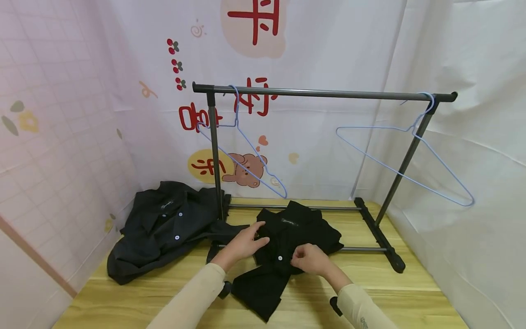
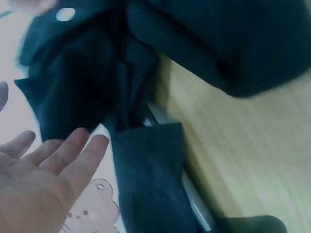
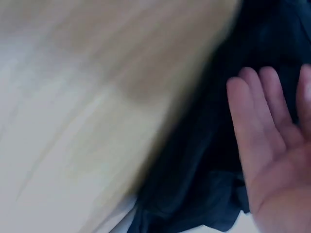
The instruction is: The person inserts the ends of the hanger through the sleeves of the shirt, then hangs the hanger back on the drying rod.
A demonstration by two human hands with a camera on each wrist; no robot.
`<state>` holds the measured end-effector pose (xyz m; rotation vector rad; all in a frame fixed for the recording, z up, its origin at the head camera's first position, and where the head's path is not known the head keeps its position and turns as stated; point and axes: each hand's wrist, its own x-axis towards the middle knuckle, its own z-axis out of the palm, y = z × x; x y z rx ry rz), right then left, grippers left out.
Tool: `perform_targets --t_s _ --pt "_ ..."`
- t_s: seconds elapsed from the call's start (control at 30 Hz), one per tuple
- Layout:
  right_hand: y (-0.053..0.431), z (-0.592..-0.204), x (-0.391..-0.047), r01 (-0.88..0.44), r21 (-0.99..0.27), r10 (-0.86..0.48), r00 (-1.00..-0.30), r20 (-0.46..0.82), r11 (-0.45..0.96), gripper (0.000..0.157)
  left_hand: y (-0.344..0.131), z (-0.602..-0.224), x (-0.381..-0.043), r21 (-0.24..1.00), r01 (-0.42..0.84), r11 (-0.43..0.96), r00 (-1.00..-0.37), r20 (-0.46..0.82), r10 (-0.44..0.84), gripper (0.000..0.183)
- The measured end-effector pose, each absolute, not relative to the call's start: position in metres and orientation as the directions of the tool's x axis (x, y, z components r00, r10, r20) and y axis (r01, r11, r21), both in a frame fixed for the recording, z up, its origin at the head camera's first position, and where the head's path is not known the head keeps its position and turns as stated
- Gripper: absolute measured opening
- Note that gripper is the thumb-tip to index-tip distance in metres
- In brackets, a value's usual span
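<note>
A black buttoned shirt (image 1: 308, 230) lies crumpled in front of me, partly over the rack's lower bar, with a sleeve spread toward the front. My left hand (image 1: 244, 243) is at the shirt's left side. In the left wrist view its fingers (image 2: 73, 150) are loosely extended beside the dark cloth, gripping nothing. By the white button stands my right hand (image 1: 311, 259), at the shirt's right front. Its fingers (image 3: 255, 107) look fairly straight against the cloth in the right wrist view; the thumb is partly cut off there.
Another dark shirt (image 1: 164, 224) with white buttons lies to the left. Above stands a black metal rack (image 1: 324, 93), with one blue hanger (image 1: 259, 157) near its left end and another blue hanger (image 1: 445, 167) at its right. A printed cloth hangs behind the wooden table (image 1: 411, 297).
</note>
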<state>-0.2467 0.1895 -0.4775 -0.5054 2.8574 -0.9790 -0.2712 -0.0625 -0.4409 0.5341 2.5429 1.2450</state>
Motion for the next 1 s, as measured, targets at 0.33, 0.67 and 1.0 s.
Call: perform_targets --t_s 0.33,0.67,1.0 --pt "0.206 -0.459 -0.273 -0.065 -0.564 0.082 -0.970 0.231 0.823 0.020 -0.045 -0.441 -0.293 0.756 0.196 0.624 -0.963 0.030 0.266 0.057" --pt "0.210 -0.481 -0.276 -0.086 -0.585 -0.119 -0.993 -0.018 0.806 0.042 -0.045 -0.452 -0.317 0.865 0.086 0.495 -0.922 -0.119 0.368 0.070" --pt "0.172 -0.491 -0.270 -0.244 -0.671 -0.293 -0.955 0.041 0.700 0.011 -0.099 -0.442 -0.304 0.877 0.017 0.480 -0.898 -0.198 0.394 0.060"
